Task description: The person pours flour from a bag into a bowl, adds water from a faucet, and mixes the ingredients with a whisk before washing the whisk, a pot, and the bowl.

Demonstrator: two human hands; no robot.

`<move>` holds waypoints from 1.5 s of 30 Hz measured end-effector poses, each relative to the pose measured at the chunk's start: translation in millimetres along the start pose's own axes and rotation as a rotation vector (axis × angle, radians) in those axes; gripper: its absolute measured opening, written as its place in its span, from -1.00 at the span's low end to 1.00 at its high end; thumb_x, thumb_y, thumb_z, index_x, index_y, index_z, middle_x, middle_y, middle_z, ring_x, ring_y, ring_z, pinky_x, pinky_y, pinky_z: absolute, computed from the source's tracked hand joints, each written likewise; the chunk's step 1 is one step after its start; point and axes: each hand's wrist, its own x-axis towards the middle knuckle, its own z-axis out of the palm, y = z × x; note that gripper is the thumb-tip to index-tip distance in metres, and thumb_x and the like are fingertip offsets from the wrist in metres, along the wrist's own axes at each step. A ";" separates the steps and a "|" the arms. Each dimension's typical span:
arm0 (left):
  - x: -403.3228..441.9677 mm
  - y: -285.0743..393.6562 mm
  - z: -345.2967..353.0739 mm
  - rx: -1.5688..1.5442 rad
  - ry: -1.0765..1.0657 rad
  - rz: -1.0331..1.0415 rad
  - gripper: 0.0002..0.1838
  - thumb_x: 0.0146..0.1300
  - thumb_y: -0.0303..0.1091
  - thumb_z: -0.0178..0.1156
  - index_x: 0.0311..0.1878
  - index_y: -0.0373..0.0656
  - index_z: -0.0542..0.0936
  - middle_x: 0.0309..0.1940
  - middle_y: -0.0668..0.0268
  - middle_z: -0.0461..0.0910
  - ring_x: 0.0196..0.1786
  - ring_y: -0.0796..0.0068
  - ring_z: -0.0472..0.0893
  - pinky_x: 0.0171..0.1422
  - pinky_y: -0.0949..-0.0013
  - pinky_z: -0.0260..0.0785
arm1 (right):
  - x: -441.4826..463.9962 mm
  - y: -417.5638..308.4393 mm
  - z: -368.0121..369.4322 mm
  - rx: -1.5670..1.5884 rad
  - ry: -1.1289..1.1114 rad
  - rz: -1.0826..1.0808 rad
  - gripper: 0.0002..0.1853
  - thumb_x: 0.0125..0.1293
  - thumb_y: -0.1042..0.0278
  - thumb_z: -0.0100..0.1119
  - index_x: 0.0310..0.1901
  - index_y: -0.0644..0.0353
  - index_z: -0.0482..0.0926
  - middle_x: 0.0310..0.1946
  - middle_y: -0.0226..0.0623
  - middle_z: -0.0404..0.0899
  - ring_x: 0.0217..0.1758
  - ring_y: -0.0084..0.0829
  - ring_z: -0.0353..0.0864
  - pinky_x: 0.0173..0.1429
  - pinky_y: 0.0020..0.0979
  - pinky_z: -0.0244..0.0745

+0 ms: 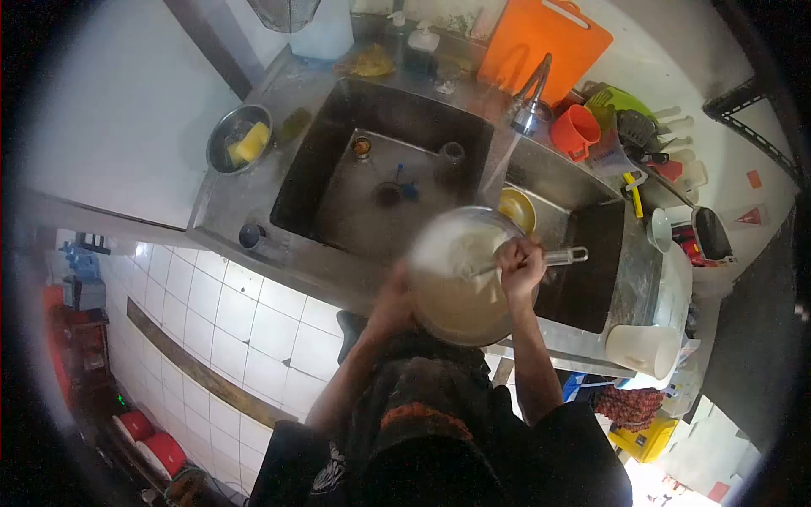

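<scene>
A large metal mixing bowl [463, 336] with pale, creamy batter and white powder in it is held in front of my body, over the front edge of the sink counter. My left hand [395, 297] grips the bowl's left side; its fingers are partly blurred and hidden by the bowl. Closed round the handle of a whisk [568, 256], my right hand [522, 264] is above the right part of the bowl. The metal handle end sticks out to the right, while the whisk's head dips into the batter.
Behind the bowl lies a steel sink [338, 198] with a glass inside. A second basin [583, 279] holds a yellow bowl [517, 209]. Beside the faucet [530, 110] are an orange cutting board [549, 51] and a red mug [576, 131]. A metal bowl with a yellow sponge [250, 144] stands left.
</scene>
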 end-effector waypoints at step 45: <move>-35.0 -0.8 22.2 0.192 0.310 -0.168 -0.23 0.01 -0.39 0.06 0.38 0.03 0.10 0.19 0.02 0.37 0.23 -0.01 0.37 0.27 0.05 0.21 | 28.5 44.6 12.6 -0.771 -0.363 0.047 -0.67 0.32 0.03 -0.04 -0.25 0.16 0.48 -0.46 -0.34 0.48 -0.53 -0.44 0.40 -0.44 -0.42 0.37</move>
